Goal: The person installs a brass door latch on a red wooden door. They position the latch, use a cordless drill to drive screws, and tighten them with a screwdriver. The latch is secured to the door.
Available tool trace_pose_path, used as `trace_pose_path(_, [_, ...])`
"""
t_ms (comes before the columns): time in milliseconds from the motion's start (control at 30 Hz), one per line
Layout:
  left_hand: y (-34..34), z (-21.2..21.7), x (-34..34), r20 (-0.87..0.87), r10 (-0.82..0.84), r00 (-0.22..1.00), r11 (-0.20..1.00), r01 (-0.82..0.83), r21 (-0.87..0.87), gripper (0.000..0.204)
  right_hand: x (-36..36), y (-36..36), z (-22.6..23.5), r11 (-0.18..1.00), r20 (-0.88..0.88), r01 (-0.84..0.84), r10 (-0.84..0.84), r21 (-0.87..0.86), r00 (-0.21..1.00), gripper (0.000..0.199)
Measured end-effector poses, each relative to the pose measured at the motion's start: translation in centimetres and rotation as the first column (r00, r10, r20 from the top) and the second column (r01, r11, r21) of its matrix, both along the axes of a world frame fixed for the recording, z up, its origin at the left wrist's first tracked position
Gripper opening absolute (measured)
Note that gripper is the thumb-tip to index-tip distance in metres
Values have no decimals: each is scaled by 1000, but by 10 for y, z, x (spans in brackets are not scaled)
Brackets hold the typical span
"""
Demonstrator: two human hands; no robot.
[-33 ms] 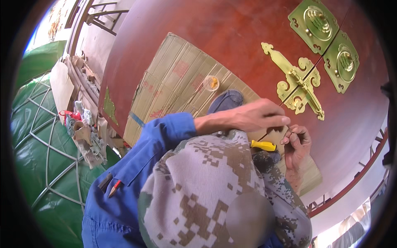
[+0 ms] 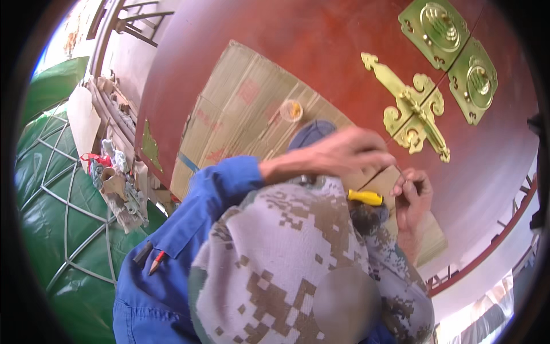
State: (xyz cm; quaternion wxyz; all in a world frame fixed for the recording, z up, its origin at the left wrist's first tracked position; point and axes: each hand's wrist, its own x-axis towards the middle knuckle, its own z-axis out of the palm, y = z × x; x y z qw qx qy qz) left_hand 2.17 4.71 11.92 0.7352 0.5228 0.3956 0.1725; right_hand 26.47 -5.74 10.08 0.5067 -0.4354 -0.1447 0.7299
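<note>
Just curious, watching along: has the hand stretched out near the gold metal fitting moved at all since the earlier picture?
No. The left hand lies just left of the gold fitting on the red panel, exactly as before, fingertips equally close to it.

Open red panel surface (image 2: pixel 321 51) lies above and right of the cardboard sheet (image 2: pixel 240 109); passage there is unobstructed up to the brass fittings. Obstacles on the panel: the long brass hinge strap (image 2: pixel 409 109) and two square brass plates (image 2: pixel 450 51) at upper right. A small clear cup (image 2: pixel 291 110) stands on the cardboard. The left hand (image 2: pixel 338 152) and right hand (image 2: pixel 412 198) close the gap near the yellow-handled tool (image 2: pixel 365 197). The camouflage-clothed knee (image 2: pixel 286 258) blocks the lower centre. Clutter (image 2: pixel 114 178) lines the panel's left edge
</note>
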Motion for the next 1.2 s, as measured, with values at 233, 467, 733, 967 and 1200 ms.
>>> trace_pose_path(233, [-47, -78, -138, -481, 568, 668, 667, -32, 744, 79, -24, 3, 1, 987, -16, 67, -70, -143, 997, 10])
trace_pose_path(467, [-22, -118, -134, -503, 336, 796, 730, 118, 673, 78, -40, 3, 7, 975, 22, -27, 32, -218, 999, 15])
trace_pose_path(733, [19, -22, -25, -280, -27, 960, 695, 219, 685, 90, -51, 40, 34, 979, 621, -164, 56, 118, 782, 13])
trace_pose_path(967, [16, -6, 2, -274, -166, 947, 715, 307, 628, 101, -39, 42, 21, 889, 852, -322, -127, 325, 508, 17])
trace_pose_path(1200, [15, -5, 1, -280, -169, 945, 714, 314, 626, 103, -40, 44, 15, 785, 941, -521, -263, 337, 213, 20])
